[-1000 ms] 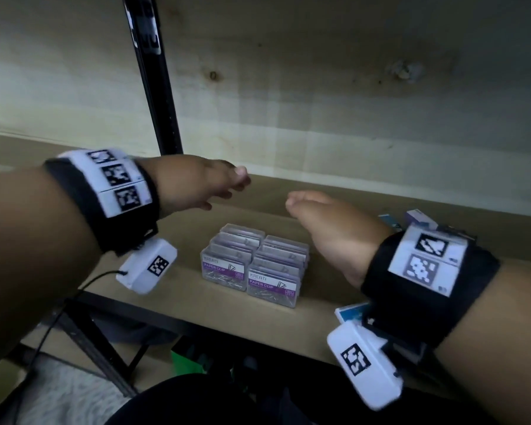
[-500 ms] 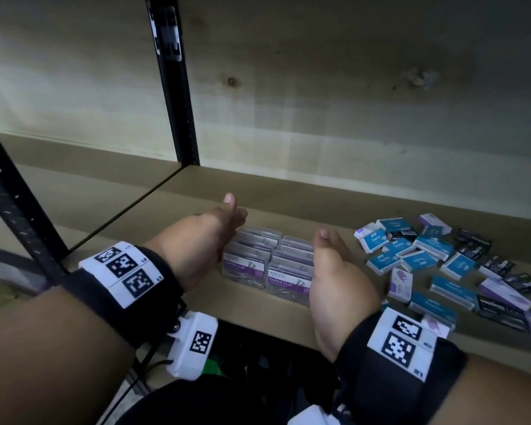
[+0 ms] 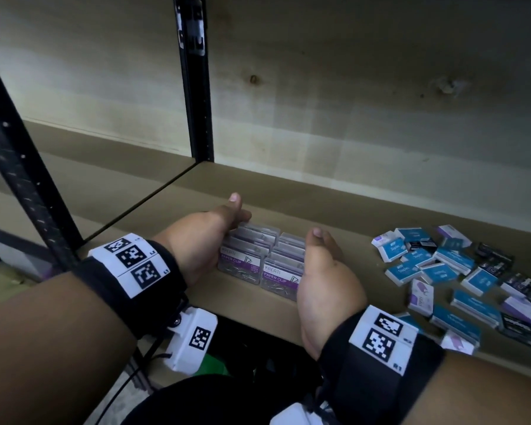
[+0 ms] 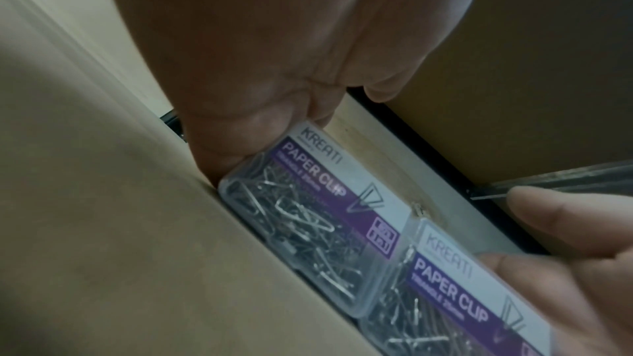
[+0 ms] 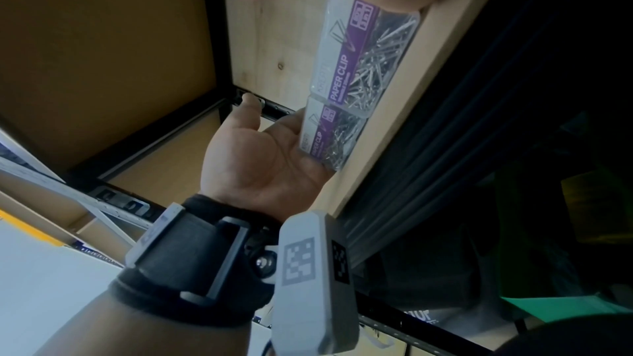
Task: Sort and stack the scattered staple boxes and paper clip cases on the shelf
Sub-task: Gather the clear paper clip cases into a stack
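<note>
Bracketing a block of clear paper clip cases [image 3: 259,265] at the lower middle of the head view, both hands lie flat and straight-fingered against its sides: the left hand [image 3: 203,237] on its left, the right hand [image 3: 325,271] on its right. Loose staple boxes [image 3: 448,271] lie scattered at the right on the same shelf [image 3: 288,197], well apart from the block.
</note>
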